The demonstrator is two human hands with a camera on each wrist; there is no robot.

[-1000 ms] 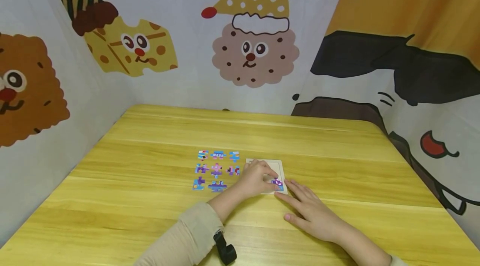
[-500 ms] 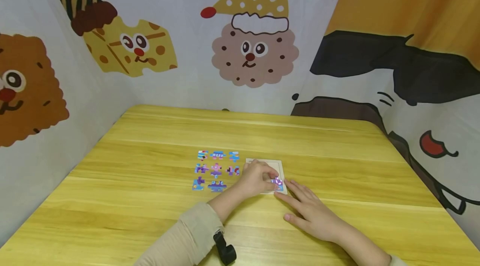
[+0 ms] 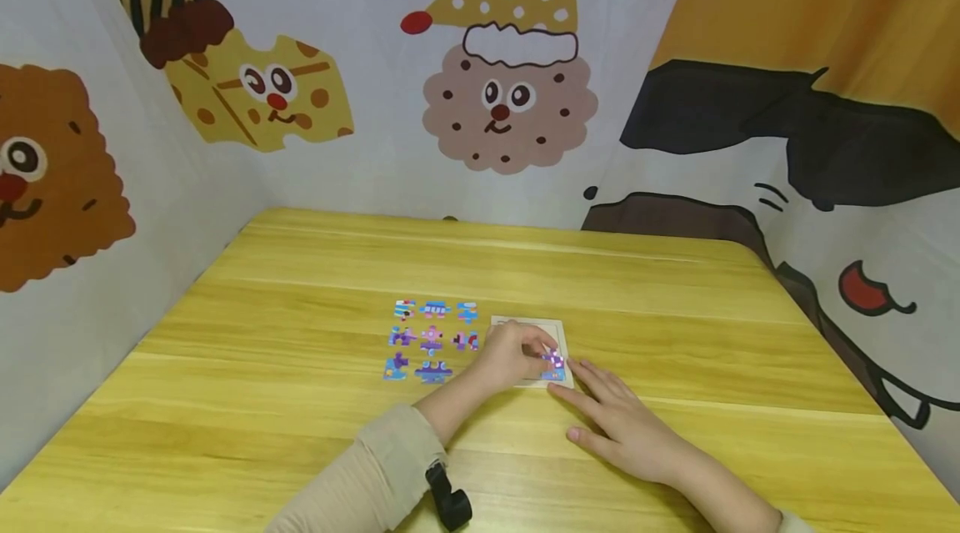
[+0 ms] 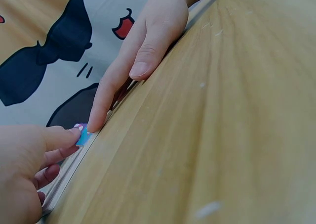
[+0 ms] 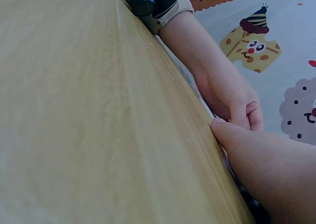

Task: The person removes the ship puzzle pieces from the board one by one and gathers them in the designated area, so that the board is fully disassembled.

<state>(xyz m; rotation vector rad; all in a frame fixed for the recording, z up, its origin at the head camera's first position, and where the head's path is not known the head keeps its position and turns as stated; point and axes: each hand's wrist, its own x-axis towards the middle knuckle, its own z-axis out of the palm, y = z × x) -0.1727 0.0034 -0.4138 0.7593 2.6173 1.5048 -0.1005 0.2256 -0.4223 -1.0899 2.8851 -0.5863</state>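
Observation:
My left hand (image 3: 513,356) reaches over a shallow, pale puzzle board (image 3: 546,322) in the head view. Thumb and forefinger pinch a purple, white and blue jigsaw piece (image 3: 553,364) at the board's near right corner. The left wrist view shows this jigsaw piece (image 4: 83,135) at the fingertips of the left hand (image 4: 27,159). My right hand (image 3: 630,429) lies with straight, spread fingers, its fingertips at the board's right corner and edge. In the right wrist view, the right thumb partly covers the left hand (image 5: 234,100), and the piece is hidden.
Left of the board, several loose jigsaw pieces (image 3: 432,338) lie in three rows on the wooden table (image 3: 315,424). A black strap (image 3: 448,500) hangs at the left sleeve. A cloth with cartoon prints (image 3: 375,166) stands behind the table.
The jigsaw piece has turned and shifted slightly under the left fingertips, still at the board's near right corner. Both hands stay almost in place.

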